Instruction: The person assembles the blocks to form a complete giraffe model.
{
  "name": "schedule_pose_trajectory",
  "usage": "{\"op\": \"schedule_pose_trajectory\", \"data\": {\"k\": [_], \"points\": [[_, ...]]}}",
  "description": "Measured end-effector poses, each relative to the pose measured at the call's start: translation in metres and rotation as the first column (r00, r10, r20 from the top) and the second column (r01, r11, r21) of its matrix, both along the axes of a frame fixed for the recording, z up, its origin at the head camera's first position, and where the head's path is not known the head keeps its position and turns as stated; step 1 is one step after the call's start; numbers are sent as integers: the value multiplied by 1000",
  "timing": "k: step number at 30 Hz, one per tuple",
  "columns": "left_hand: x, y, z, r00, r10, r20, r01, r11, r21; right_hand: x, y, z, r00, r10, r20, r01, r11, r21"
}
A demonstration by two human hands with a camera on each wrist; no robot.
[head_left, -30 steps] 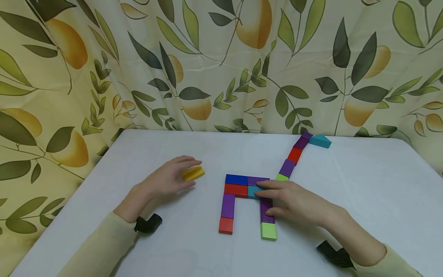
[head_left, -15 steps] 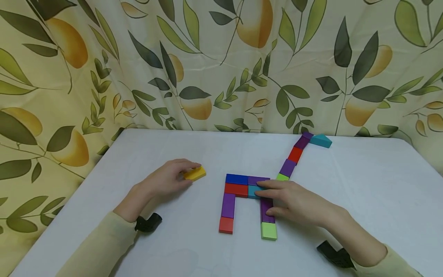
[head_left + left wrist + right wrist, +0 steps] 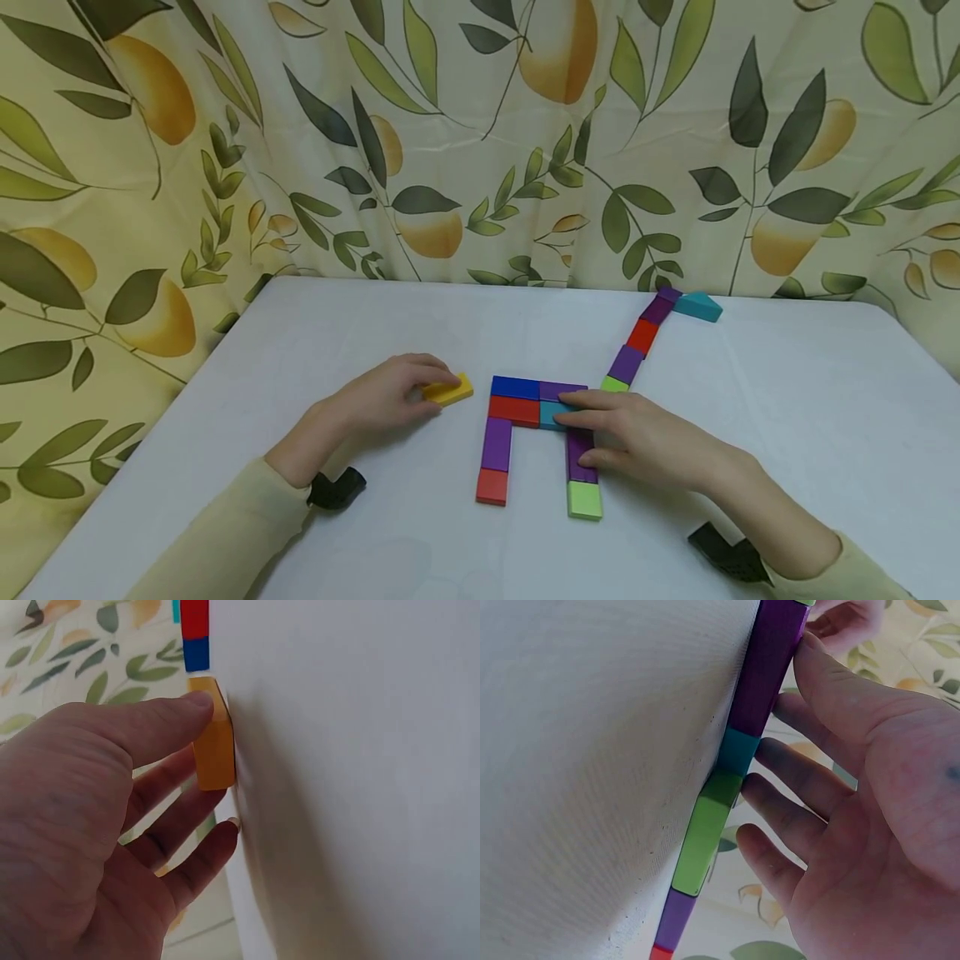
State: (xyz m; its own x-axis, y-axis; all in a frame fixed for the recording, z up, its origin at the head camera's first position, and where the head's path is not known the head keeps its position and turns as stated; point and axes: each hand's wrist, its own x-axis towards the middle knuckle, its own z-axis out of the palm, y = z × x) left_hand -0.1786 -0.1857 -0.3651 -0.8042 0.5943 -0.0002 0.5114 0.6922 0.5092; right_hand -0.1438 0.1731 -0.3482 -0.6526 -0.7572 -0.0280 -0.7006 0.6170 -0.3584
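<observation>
My left hand [image 3: 386, 396] pinches a yellow block [image 3: 450, 392] between thumb and fingers, low over the table and just left of a flat layout of blocks. In the left wrist view the thumb lies across the yellow block [image 3: 216, 754]. Blue [image 3: 515, 387] and red [image 3: 513, 410] blocks form the layout's left end, beside purple and teal [image 3: 551, 415] ones. Two legs run toward me, ending in a red block [image 3: 492, 487] and a light green block [image 3: 585, 500]. My right hand [image 3: 648, 437] rests extended fingers on the layout's right end, partly hiding it.
From the layout's right corner a slanted line of green, purple [image 3: 626, 363] and red [image 3: 642, 337] blocks runs to the table's far edge. A teal triangular block [image 3: 699, 307] sits at its end. Behind the white table [image 3: 360, 542] hangs a leaf-and-fruit patterned curtain [image 3: 480, 167].
My left hand has moved right and slightly nearer to me with the yellow block, which is now close to the blue and red blocks. My right hand has stayed in place.
</observation>
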Motion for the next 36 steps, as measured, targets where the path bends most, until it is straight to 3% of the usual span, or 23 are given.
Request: {"op": "schedule_pose_trajectory", "data": {"k": [15,36], "points": [[1,16,-2,998,-62,-26,61,998,-7,1,0,0,1000,-5,0,5,1000,5],[1,18,-1,997,-69,-22,69,998,-14,1,0,1,1000,-5,7,5,1000,-6]]}}
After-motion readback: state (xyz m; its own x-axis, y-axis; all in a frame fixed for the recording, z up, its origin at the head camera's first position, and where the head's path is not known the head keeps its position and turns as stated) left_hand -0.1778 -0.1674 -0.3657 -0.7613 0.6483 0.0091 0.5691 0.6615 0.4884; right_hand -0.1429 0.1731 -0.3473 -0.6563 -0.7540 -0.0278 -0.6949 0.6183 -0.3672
